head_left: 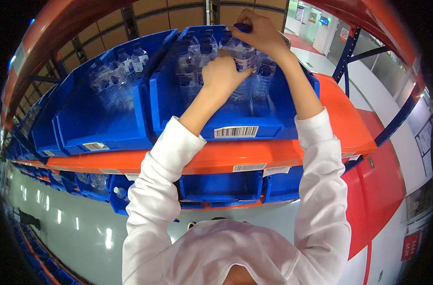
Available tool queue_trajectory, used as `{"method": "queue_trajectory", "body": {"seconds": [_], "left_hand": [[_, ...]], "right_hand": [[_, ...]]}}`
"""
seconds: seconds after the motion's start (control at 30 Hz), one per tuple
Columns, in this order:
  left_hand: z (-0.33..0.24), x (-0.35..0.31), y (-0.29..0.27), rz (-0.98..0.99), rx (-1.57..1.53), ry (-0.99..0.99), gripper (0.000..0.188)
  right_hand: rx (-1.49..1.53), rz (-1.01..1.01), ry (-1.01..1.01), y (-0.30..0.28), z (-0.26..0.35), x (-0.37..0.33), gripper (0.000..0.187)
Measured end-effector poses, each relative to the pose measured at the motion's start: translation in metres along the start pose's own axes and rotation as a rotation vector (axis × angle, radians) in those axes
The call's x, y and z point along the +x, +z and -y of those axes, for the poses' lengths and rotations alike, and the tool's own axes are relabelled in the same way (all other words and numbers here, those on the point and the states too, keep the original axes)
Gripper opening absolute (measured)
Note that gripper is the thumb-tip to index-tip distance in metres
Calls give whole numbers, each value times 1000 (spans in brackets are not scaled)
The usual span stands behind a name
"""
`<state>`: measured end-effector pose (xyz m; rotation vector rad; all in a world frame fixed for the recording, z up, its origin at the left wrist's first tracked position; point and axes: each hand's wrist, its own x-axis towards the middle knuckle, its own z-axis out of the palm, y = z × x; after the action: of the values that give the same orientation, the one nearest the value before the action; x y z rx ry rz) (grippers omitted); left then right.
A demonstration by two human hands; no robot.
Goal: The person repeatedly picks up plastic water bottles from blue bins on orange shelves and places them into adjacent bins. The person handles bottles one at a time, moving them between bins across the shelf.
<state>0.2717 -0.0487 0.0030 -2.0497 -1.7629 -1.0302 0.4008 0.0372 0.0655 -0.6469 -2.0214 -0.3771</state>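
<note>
A large blue bin (285, 126) holds several clear plastic water bottles (185, 78) with dark blue caps, standing upright in its back part. Over the bin's right half, my right hand (264, 35) has its fingers closed around the blue cap of a water bottle (243, 62). My left hand (221, 76) is lower, against the same bottle's side, its thumb across the near face and the other fingers partly hidden behind. More bottles (266, 71) stand right of it, below my right wrist.
Left of this bin is another blue bin (64, 126) with several labelled bottles (116, 76). Both sit on an orange shelf (207, 159). Lower blue bins (221, 185) are underneath. A dark blue rack post (348, 59) rises at right; cardboard boxes (152, 26) stand behind.
</note>
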Motion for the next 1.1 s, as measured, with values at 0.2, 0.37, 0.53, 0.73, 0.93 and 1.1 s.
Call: {"method": "queue_trajectory", "body": {"seconds": [0.2, 0.37, 0.53, 0.73, 0.93, 1.1], "left_hand": [[-1, 6, 22, 221, 209, 11, 66], [0, 12, 23, 351, 315, -71, 59], [14, 8, 39, 257, 306, -15, 65], [13, 5, 47, 343, 304, -72, 61], [20, -6, 46, 310, 271, -42, 59], [4, -21, -11, 287, 171, -34, 48]], "right_hand": [[115, 10, 86, 25, -7, -31, 41], [115, 42, 78, 37, -15, -45, 39], [40, 75, 13, 49, -20, -49, 40], [-83, 105, 66, 49, -14, -55, 45], [-166, 92, 92, 48, -15, -58, 49], [-178, -27, 156, 35, -14, -49, 48]]}}
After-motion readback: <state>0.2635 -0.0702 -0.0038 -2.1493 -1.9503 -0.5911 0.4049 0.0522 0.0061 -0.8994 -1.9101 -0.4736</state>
